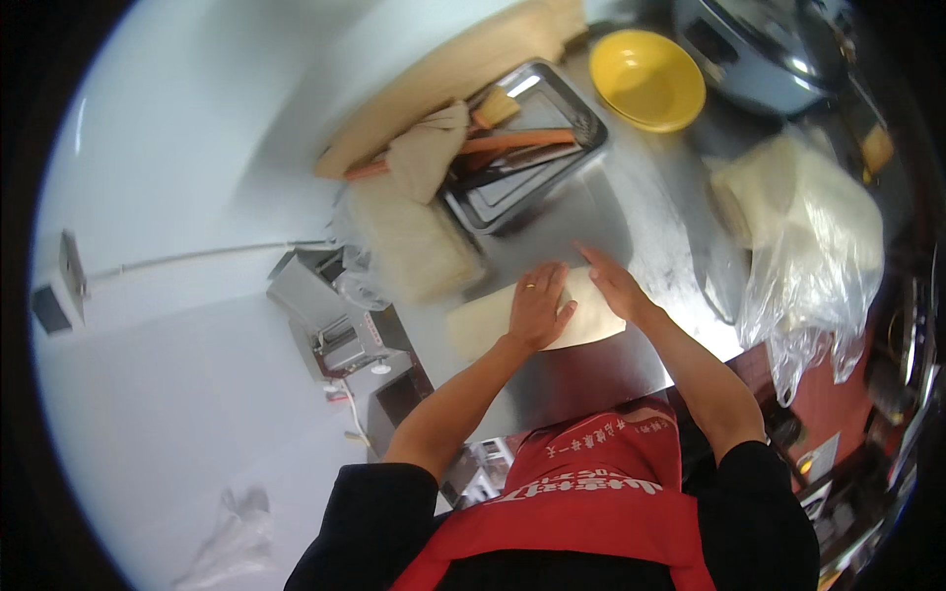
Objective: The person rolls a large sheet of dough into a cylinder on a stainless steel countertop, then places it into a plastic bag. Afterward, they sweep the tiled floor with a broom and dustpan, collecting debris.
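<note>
A flat, pale slab of dough (484, 314) lies across the steel worktop (517, 399) in front of me. My left hand (539, 306) rests on its middle with a flat palm, fingers pointing away from me and a ring on one finger. Over the slab's right part is my right hand (615, 284), its side toward the dough and its fingers extended. Neither hand grips anything. To the left, a stack of pale sheets (417, 240), likely dough, has a beige cloth (432, 148) over its far end.
Beyond the dough, a metal tray (536, 185) holds a brush (497, 109) and long tools. A yellow bowl (650, 81) and a large lidded pot (761, 55) stand at the back right. Plastic-wrapped pale sheets (805, 214) lie at the right edge, a metal machine (340, 332) at left.
</note>
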A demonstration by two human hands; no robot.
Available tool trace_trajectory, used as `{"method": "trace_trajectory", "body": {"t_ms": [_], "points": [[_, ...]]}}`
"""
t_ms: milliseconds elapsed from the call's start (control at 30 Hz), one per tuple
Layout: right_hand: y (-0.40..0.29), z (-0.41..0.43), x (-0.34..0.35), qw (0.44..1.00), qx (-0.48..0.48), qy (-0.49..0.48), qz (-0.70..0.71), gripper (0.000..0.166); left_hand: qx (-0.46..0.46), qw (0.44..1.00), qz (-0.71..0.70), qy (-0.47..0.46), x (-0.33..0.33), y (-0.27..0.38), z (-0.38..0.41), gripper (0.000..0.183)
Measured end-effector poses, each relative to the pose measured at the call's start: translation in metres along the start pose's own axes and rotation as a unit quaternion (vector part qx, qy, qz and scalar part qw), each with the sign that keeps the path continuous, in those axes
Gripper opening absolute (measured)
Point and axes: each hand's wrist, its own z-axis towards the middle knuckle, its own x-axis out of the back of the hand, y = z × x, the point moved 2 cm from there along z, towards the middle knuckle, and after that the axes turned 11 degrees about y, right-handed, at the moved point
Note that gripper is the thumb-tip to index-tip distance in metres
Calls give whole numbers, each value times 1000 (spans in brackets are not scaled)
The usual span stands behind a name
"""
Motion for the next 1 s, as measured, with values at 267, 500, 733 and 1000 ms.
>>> {"method": "trace_trajectory", "body": {"t_ms": [267, 500, 733, 1000], "points": [[-5, -7, -7, 970, -2, 88, -227, 49, 47, 999, -4, 22, 15, -30, -17, 69], [-8, 1, -3, 944, -5, 34, -329, 49, 56, 997, 9, 54, 10, -67, -46, 64], [1, -3, -6, 942, 5, 64, -329, 48, 83, 993, -16, 78, 27, -77, -48, 60], [18, -7, 1, 933, 19, 49, -357, 53, 70, 995, -13, 66, 34, -106, -66, 58]]}}
